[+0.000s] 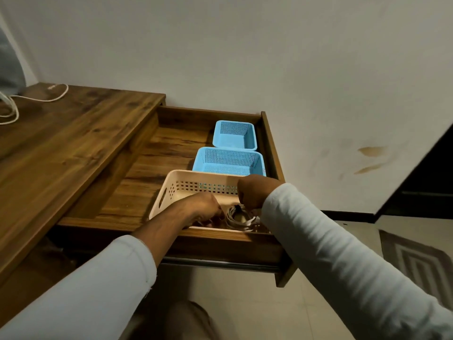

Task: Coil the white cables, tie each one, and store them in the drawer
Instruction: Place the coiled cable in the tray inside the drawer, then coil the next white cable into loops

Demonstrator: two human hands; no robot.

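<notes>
Viewing position: head camera, looking down over both forearms, each in a white sleeve.
Drawer (272, 148): wooden, standing open beside and below the counter (73, 143).
Beige basket (174, 185): perforated plastic, at the front right of the drawer, with a slot handle in its left wall.
Near blue basket (228, 160): mesh-walled, touching the beige basket's back rim.
Far blue basket (235, 134): same type, directly behind the near one, in the drawer's back right corner.
Coiled white cable (241, 218): wound into a small bundle with a dark band at its top, lying on the floor of the beige basket near its front right.
Left grip (206, 207): inside the beige basket, just left of the coil, fingers bent downward. The tips are lost in shadow, so whether they grasp anything cannot be told.
Right grip (252, 192): knuckles up and fingers curled in, directly over the coil. Whether it pinches the cable cannot be told.
Loose white cable (36, 99): uncoiled, trailing across the counter's far left corner, well apart from the drawer.
</notes>
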